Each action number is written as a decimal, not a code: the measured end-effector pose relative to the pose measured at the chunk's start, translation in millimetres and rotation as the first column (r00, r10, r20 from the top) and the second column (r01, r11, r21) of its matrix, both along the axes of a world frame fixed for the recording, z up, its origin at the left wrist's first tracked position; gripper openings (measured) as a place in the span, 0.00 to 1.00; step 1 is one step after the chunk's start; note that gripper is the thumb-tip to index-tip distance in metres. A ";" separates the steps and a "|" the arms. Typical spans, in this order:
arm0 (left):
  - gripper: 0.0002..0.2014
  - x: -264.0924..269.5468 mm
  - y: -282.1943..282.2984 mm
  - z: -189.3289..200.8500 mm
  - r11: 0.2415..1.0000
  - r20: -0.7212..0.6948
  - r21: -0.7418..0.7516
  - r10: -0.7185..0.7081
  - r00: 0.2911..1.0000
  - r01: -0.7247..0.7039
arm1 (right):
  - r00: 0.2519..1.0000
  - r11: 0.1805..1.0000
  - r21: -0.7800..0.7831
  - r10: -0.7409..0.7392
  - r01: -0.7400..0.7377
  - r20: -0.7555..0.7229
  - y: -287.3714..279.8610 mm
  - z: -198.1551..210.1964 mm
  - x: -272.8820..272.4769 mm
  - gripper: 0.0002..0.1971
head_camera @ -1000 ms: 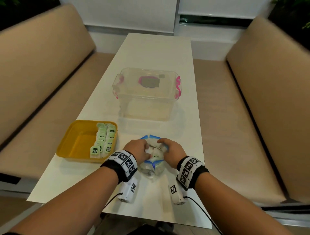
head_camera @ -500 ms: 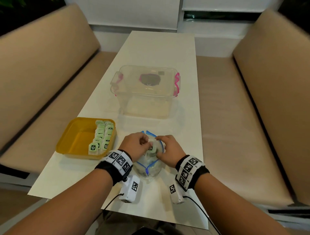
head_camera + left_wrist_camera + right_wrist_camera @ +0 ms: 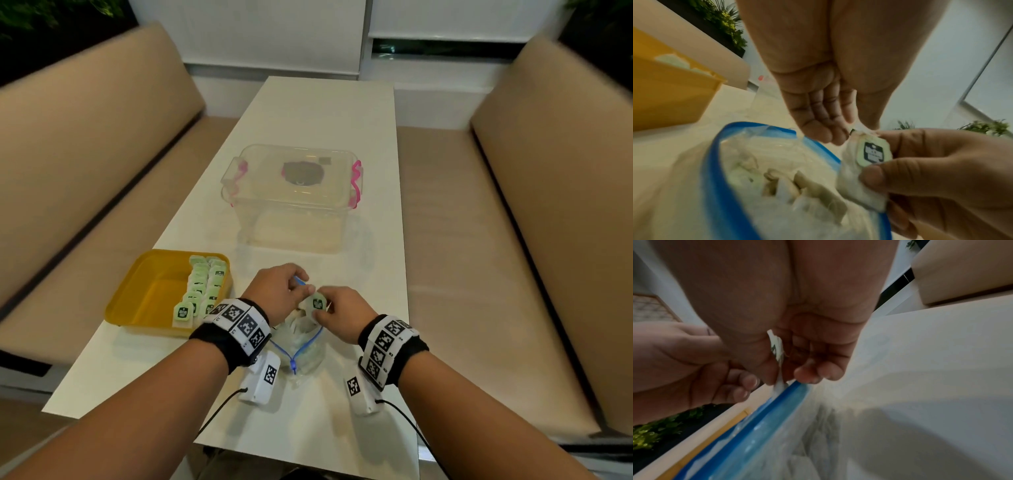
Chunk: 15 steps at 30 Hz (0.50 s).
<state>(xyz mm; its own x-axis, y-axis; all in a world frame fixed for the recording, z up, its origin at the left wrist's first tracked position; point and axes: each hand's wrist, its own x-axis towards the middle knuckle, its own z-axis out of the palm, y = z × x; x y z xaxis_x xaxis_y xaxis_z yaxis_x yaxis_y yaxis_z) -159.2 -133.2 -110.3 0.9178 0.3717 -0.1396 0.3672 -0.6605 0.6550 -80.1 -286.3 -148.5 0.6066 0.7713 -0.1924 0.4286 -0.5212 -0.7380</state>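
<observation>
Tea bag (image 3: 317,305) is coming up out of the zip bag (image 3: 301,346) by the table's (image 3: 308,428) near edge, left hand (image 3: 277,291) and right hand (image 3: 346,313) together pinching it; probably heading for the yellow tray (image 3: 116,315).

Head looks down; close wrist views apparently share the bag (image 3: 713,162).
</observation>
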 end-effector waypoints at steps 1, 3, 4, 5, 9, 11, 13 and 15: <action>0.06 -0.2 0.0 -3.1 0.997 -0.068 0.070 -0.015 0.998 0.020 | 1.000 0.999 -0.034 0.018 -0.018 0.008 -1.9 -1.6 -0.5 0.04; 0.09 -2.7 -2.5 -11.0 0.973 -0.240 0.183 -0.098 0.966 0.144 | 1.000 0.996 -0.085 0.017 -0.018 -0.003 -5.1 -5.9 -0.9 0.02; 0.09 -4.4 -4.7 -15.4 0.953 -0.315 0.214 -0.140 0.939 0.214 | 1.000 0.996 -0.089 0.010 -0.011 -0.013 -6.5 -7.4 -0.8 0.03; 0.10 -6.0 -7.1 -19.5 0.936 -0.370 0.231 -0.169 0.914 0.267 | 1.000 0.996 -0.087 0.004 -0.005 -0.021 -7.7 -8.4 -0.8 0.06; 0.14 -6.4 -12.0 -32.3 0.934 -0.429 0.221 -0.164 0.888 0.280 | 1.000 1.000 -0.015 -0.023 0.023 0.004 -9.9 -8.0 0.0 0.08; 0.11 -4.6 -12.1 -34.0 0.935 -0.432 0.208 -0.174 0.885 0.286 | 0.998 0.997 0.034 -0.062 0.062 0.011 -8.9 -6.0 1.4 0.07; 0.09 -3.7 -10.1 -32.8 0.943 -0.407 0.190 -0.177 0.896 0.273 | 0.992 0.987 0.096 -0.128 0.129 -0.013 -7.0 -4.0 3.1 0.04; 0.11 -3.1 -3.5 -27.8 0.965 -0.330 0.168 -0.138 0.934 0.202 | 0.979 0.965 0.165 -0.196 0.204 -0.060 -4.9 -0.9 4.3 0.02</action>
